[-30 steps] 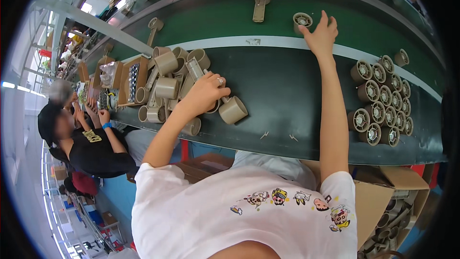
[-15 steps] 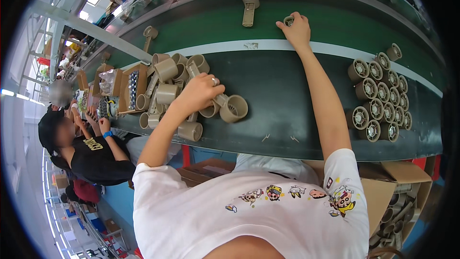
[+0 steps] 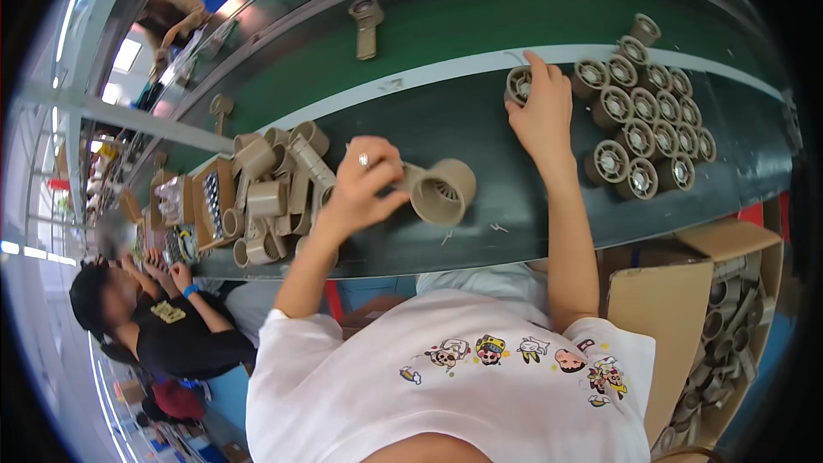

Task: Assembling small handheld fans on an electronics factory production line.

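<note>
left hand (image 3: 367,187) is gripping the beige housing (image 3: 443,192) by its handle over the dark bench (image 3: 493,135); right hand (image 3: 543,111) is clasping a fan unit (image 3: 519,87) beside the grouped units (image 3: 645,106). both parts are looking light, stiff, smooth; outer walls are likely giving safer hold than inner vanes.

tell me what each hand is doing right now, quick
Left hand: closed, holding a tan cup-shaped housing by its handle.
Right hand: closed, gripping a round tan fan piece by its side.
</note>
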`<action>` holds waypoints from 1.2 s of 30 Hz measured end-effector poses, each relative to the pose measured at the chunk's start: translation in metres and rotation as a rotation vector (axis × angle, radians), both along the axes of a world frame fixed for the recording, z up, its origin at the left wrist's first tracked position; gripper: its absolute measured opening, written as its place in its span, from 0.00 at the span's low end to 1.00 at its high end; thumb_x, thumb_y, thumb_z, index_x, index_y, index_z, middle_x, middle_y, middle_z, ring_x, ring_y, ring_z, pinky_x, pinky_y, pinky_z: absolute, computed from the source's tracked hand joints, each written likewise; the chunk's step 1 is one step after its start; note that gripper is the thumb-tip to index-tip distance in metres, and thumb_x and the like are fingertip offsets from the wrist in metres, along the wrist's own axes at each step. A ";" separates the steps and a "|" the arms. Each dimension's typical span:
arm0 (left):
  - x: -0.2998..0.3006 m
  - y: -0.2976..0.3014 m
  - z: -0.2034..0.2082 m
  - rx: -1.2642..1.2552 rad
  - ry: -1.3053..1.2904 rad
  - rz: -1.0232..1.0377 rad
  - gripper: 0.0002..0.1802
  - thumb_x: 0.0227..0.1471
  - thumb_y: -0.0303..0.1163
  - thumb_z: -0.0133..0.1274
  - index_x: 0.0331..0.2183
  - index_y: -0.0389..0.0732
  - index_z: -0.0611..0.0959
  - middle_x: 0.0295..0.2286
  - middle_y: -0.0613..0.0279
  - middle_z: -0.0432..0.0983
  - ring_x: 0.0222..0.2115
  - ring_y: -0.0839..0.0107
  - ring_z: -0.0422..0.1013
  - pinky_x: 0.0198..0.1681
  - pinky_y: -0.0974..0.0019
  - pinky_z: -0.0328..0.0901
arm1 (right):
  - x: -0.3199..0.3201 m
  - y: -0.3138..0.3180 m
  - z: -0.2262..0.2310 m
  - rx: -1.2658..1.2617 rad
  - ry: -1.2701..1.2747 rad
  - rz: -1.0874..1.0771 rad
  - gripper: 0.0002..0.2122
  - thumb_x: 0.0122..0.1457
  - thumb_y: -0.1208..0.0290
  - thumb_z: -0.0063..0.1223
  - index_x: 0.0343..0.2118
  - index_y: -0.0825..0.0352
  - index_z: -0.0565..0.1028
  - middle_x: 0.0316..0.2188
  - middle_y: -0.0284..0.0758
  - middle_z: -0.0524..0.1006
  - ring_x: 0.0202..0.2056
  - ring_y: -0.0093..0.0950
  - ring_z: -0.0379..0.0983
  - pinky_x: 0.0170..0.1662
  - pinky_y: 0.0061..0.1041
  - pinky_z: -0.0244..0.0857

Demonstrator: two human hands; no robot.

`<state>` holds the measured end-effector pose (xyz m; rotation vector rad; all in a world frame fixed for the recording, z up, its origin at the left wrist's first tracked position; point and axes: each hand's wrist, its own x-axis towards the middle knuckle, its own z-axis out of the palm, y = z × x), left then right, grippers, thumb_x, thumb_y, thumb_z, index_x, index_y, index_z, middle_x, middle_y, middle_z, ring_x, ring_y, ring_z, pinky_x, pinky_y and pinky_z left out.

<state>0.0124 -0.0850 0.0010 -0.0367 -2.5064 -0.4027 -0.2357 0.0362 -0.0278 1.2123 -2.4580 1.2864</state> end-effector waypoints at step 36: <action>-0.043 0.079 -0.026 0.822 0.125 0.242 0.22 0.62 0.40 0.45 0.40 0.28 0.78 0.35 0.49 0.77 0.33 0.66 0.73 0.35 0.63 0.70 | 0.058 0.065 0.027 -0.411 -0.128 0.750 0.30 0.34 0.80 0.62 0.47 0.74 0.70 0.42 0.43 0.72 0.46 0.41 0.68 0.49 0.35 0.65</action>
